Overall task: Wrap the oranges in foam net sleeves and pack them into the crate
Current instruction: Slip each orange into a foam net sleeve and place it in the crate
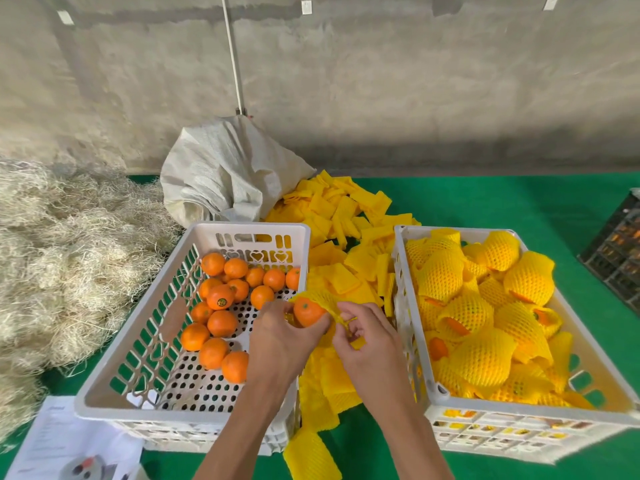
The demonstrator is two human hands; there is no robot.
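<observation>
step: sleeving orange [308, 311] between crates | left grip [280, 336] cupping orange | right grip [363, 336] pinching foam net sleeve [323, 299] | risk: net tearing if overstretched, fruit slipping out

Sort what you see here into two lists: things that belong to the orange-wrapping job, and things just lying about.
Belonging to the job:
left hand holding orange
right hand pulling foam net sleeve
crate of bare oranges
crate of wrapped oranges
pile of spare sleeves

Lying about:
white sack
straw
dark crate
printed sheet
</observation>
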